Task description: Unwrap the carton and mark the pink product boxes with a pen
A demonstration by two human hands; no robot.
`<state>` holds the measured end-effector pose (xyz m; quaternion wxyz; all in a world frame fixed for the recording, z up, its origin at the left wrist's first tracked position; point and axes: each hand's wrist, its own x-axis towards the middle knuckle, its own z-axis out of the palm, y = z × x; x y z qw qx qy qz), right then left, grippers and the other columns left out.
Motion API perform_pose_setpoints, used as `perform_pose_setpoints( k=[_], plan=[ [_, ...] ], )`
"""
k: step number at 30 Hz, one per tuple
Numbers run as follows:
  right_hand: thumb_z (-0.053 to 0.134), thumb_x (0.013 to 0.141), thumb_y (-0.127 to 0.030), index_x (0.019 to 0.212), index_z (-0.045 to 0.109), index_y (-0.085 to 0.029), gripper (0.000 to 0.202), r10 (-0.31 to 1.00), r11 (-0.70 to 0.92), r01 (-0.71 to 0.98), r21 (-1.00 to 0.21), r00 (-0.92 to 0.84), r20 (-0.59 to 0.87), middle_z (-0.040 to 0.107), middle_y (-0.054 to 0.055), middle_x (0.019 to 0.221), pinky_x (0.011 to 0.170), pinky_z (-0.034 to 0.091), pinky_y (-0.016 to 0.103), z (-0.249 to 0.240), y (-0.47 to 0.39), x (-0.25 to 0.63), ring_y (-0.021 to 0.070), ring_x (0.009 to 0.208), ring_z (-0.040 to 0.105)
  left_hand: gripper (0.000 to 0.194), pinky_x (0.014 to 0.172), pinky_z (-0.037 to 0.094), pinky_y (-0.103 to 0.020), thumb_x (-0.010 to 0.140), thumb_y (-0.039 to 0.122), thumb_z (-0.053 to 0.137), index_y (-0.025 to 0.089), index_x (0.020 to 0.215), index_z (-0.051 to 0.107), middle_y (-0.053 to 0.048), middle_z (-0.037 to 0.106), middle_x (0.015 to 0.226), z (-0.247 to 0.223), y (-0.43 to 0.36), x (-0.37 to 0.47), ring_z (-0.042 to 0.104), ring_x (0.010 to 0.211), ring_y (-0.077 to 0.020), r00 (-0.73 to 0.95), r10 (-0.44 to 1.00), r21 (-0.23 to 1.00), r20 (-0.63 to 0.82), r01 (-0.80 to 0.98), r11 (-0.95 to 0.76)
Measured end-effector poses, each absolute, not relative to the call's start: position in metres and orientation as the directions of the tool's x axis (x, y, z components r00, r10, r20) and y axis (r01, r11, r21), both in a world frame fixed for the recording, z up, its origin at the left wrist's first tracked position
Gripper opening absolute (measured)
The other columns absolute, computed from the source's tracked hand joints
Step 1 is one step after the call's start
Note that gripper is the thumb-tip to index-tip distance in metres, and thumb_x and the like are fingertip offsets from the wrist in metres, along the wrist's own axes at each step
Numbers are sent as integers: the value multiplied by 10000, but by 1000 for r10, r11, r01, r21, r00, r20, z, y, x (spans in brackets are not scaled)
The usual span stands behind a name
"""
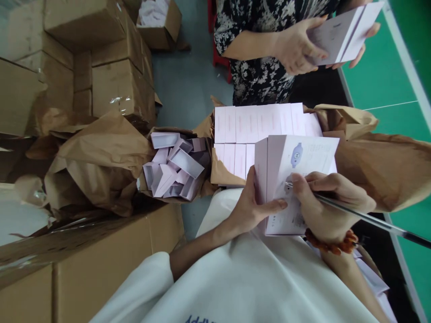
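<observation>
Left hand (249,204) clamped on pale box (311,154), thumb over printed face. Right hand (332,202) closed round metal tool (370,218), tip at that face. Box sits between both hands.

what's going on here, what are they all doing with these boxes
The person's left hand steadies a pale box with a watch printed on it, while the right hand holds a thin metal tool with its tip at the printed face. Across from them, a co-worker holds another pale box. Between them stand packed rows of boxes; to the left, loose box pieces lie heaped.
</observation>
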<state>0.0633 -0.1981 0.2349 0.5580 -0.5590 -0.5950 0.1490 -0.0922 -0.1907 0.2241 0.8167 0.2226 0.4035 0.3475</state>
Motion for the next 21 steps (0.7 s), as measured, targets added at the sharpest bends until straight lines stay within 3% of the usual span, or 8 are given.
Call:
perform_pose_setpoints(
  k=[17,21],
  plan=[
    [851,902,-81,716,548,-186,371,837,291,483,-825,290,465,625,-34,652,460,432,248,232,-200,63,96,510,524,972,1339,518,-583,644,462,1061,290,1458,558,-93,699,1451,223,-192,-92,653,1403,-298,427,748,646,-509,-384,659],
    [863,910,-99,714,557,-181,373,831,295,496,-817,288,476,627,-38,652,457,416,238,230,-201,65,86,509,524,924,1385,477,-631,680,386,1039,290,1459,552,-101,699,1484,222,-192,-92,647,1459,-328,436,744,638,-506,-391,663]
  ],
)
